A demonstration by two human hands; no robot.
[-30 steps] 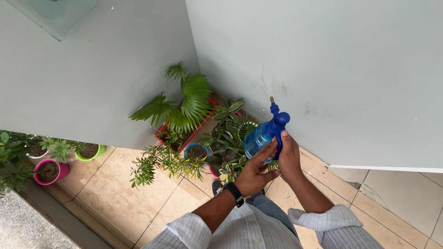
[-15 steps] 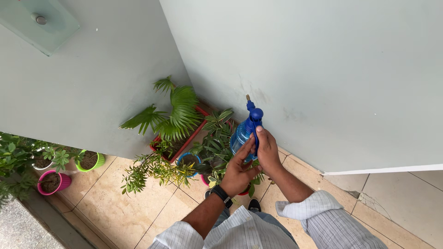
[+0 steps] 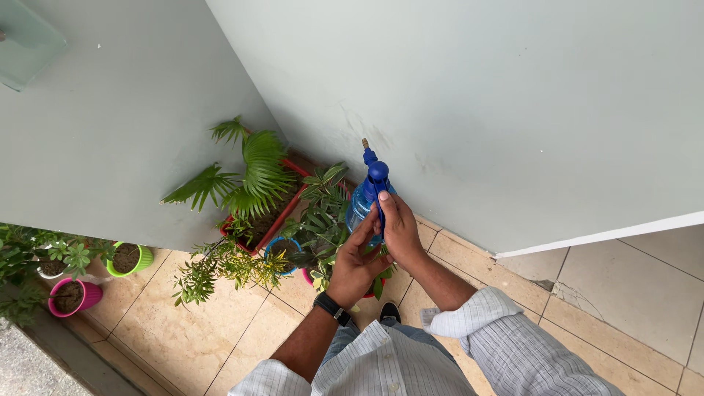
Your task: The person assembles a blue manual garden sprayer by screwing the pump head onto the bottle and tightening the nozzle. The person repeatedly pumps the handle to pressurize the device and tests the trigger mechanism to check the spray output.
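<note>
Spray bottle (image 3: 364, 202), blue translucent plastic with a darker blue pump head and a small brass nozzle at the tip, held up over a group of potted plants in the corner of two pale grey-green walls (image 3: 477, 95); its contents cannot be made out through the tinted wall. Right hand (image 3: 400, 227) closed around the pump head and neck, thumb lying up along the handle. Left hand (image 3: 353, 260) pressed against the lower side of the bottle with fingers extended, palm cupping it; a dark wristwatch (image 3: 331, 308) on that wrist. Both forearms bare below rolled pale striped shirt sleeves (image 3: 469, 319). Beneath the bottle: a red rectangular planter (image 3: 253, 238) holding a fan palm, a blue round pot (image 3: 277, 249) with dark soil, and leafy variegated plants crowded just beside it. Well apart, at the left edge: a lime green pot (image 3: 130, 258) and a magenta pot (image 3: 70, 297), each filled with brown soil, near a white pot mostly hidden by foliage. Floor (image 3: 191, 323) of beige stone tiles with dark grout lines; a cracked patch shows at the right, near the base of the wall.
</note>
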